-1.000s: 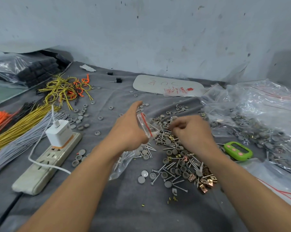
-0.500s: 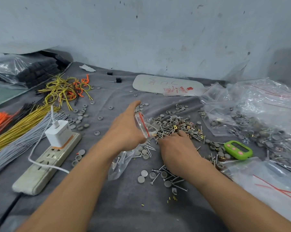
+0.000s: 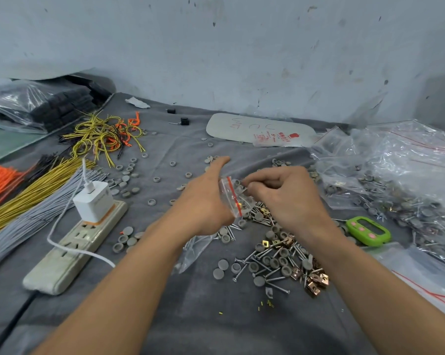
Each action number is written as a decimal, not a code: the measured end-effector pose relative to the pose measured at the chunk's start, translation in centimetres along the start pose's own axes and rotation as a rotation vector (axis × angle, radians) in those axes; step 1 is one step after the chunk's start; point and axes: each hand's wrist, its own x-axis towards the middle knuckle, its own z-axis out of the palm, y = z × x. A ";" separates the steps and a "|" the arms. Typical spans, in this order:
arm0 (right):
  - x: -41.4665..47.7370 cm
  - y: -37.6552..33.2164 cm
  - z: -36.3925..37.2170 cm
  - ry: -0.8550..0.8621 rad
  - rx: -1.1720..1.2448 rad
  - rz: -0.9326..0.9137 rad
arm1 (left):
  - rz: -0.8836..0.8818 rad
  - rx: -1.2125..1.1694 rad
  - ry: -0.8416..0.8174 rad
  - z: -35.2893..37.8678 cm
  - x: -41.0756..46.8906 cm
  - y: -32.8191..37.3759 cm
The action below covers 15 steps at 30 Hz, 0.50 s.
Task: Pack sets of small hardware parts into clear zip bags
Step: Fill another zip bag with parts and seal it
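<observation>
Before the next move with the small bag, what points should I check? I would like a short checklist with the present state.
1. Left hand grips the zip bag: ok.
2. Bag mouth turned toward the right hand: ok.
3. Right hand reaches the mouth: ok.
4. Parts pinched in the right hand: cannot tell.
5. Set in the bag complete: cannot tell.
6. Pile of parts lies on the cloth below both hands: ok.

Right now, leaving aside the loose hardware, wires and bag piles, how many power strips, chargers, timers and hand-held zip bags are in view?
power strip: 1
charger: 1
green timer: 1
zip bag, gripped in the left hand: 1
Total: 4
</observation>
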 end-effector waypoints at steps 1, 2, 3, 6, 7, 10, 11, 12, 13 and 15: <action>-0.2 -0.4 0.2 -0.073 0.025 -0.003 | 0.012 -0.008 -0.005 0.0 0.0 0.0; -0.4 -0.7 0.6 -0.148 0.036 -0.001 | 0.027 -0.018 -0.004 -0.1 0.0 0.0; -0.4 -0.9 0.8 -0.197 0.038 0.003 | 0.039 -0.037 0.002 -0.1 0.0 0.0; 0.1 -0.7 0.2 -0.068 0.032 0.015 | 0.052 -0.154 0.058 -0.3 0.2 -0.6; 0.2 -0.4 -0.3 0.015 0.022 0.031 | 0.042 -0.216 0.081 -0.5 0.3 -0.8; 0.1 0.8 -1.4 0.163 -0.027 0.086 | 0.016 -0.432 0.136 -0.8 0.7 -1.5; -0.1 1.1 -1.4 0.148 -0.005 0.098 | 0.003 -0.484 0.141 -0.8 0.9 -1.6; -0.2 1.4 -1.3 0.099 0.026 0.107 | -0.007 -0.515 0.130 -0.8 1.0 -1.6; -0.4 1.6 -1.1 0.025 0.044 0.112 | -0.009 -0.513 0.100 -0.8 1.0 -1.7; -0.5 1.5 -0.5 -0.126 0.045 0.107 | 0.004 -0.406 -0.001 -0.5 0.8 -1.7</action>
